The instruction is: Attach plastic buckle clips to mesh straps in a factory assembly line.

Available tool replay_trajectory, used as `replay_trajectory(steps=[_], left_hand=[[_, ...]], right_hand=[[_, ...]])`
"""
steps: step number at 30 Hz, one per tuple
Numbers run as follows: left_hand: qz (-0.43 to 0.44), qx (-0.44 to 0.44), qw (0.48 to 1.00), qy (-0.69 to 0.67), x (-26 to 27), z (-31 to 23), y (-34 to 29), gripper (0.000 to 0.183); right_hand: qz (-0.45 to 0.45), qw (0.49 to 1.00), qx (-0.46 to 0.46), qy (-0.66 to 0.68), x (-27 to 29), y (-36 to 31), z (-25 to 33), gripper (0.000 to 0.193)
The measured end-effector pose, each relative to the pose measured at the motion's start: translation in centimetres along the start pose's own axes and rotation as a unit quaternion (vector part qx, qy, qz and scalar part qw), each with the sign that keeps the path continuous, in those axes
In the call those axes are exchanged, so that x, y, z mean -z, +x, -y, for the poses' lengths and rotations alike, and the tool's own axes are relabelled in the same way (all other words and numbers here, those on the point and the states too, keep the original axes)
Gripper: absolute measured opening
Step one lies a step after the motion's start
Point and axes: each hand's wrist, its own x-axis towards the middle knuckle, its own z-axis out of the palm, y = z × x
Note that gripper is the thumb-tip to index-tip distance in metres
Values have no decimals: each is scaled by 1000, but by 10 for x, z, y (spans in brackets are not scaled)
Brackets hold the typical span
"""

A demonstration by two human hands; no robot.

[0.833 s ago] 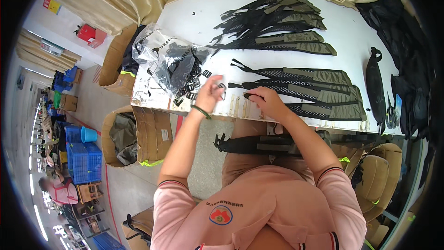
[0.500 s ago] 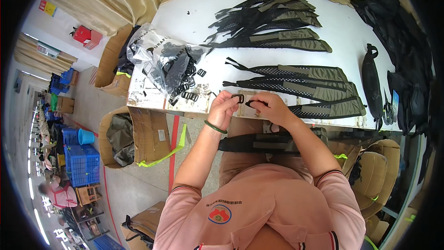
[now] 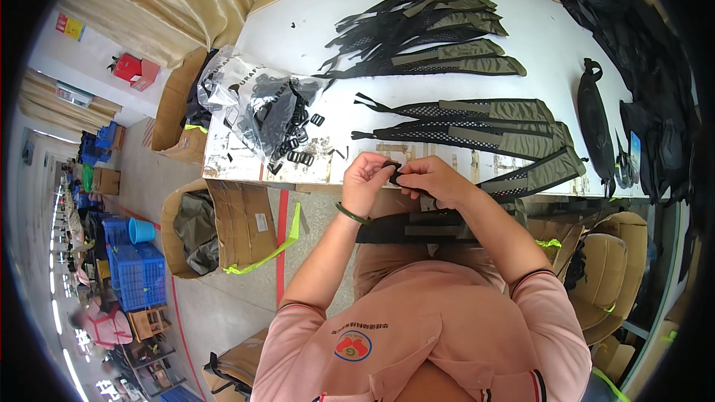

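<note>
My left hand [image 3: 365, 183] pinches a small black plastic buckle [image 3: 392, 170] at the table's front edge. Against it, the fingers of my right hand [image 3: 438, 180] are closed on the narrow black end of a shoulder strap, largely hidden by the fingers. This appears to belong to the olive-and-black mesh shoulder strap [image 3: 535, 177] slanting over the edge beside my right wrist. Two similar straps [image 3: 477, 134] lie flat just beyond my hands. Another dark strap [image 3: 417, 228] rests across my lap. Whether the strap end passes through the buckle cannot be seen.
A clear plastic bag [image 3: 261, 104] spills several black buckles [image 3: 302, 157] at the table's left. Further straps [image 3: 439, 22] are piled at the back. Scissors [image 3: 623, 167] and black fabric [image 3: 648, 89] lie right. Below the table's left corner stands a cardboard box [image 3: 242, 227].
My hands have come together, bringing the strap end up to the buckle. The nearest strap has swung to a slant, its left part drawn toward me. The view has shifted slightly.
</note>
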Motion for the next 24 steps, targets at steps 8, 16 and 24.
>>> replay_trajectory(steps=[8, 16, 24], left_hand=[[55, -84, 995, 25, -9, 0, -8, 25], [-25, -247, 938, 244, -13, 1, -7, 22], [-68, -270, 915, 292, -21, -8, -12, 21]], right_hand=[[1, 989, -19, 147, 4, -2, -2, 14], [-84, 988, 90, 88, -10, -5, -5, 13], [-95, 980, 92, 145, -17, -4, 0, 8]])
